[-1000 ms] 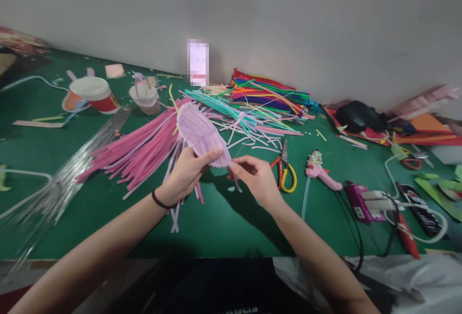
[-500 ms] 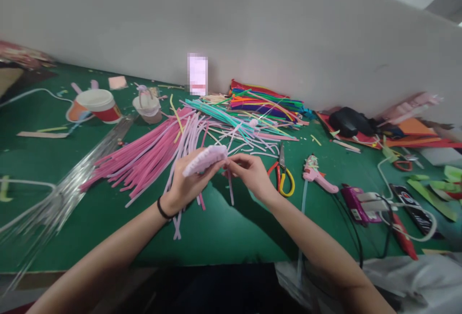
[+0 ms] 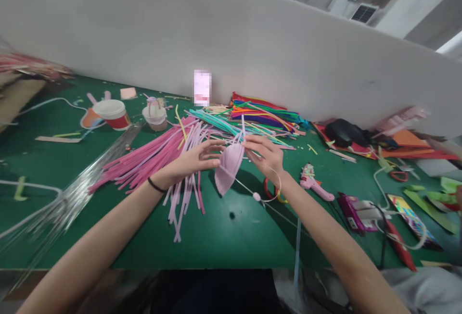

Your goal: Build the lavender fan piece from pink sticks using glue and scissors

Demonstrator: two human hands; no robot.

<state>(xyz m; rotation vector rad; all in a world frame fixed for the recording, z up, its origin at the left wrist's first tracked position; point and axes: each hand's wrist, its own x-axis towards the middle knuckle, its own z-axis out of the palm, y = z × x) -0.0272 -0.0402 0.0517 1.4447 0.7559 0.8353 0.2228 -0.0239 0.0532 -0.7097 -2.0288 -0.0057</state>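
Observation:
A lilac petal-shaped piece (image 3: 230,167) made of pipe cleaners hangs point-down over the table, its loose stem ends sticking up. My right hand (image 3: 266,153) pinches it at the top by those ends. My left hand (image 3: 202,157) is at its left side, fingers stretched out and apart, the thumb at or close to the petal's edge; I cannot tell whether it touches. A thin white cord with a pale bead (image 3: 256,196) runs from the petal towards my right wrist. Scissors (image 3: 270,189) lie partly hidden behind that wrist.
Pink pipe cleaners (image 3: 144,160) and a multicoloured bundle (image 3: 267,112) lie beyond my hands. Clear strips (image 3: 94,174), a paper cup (image 3: 115,116) and a smaller cup (image 3: 155,117) are left. To the right are a pink glue gun (image 3: 314,182), a purple power strip (image 3: 350,213) and a phone (image 3: 413,220).
The petal has turned from lying across my left hand to hanging point-down from my right. My left hand has let go and spread its fingers. The phone's screen on the right has lit up.

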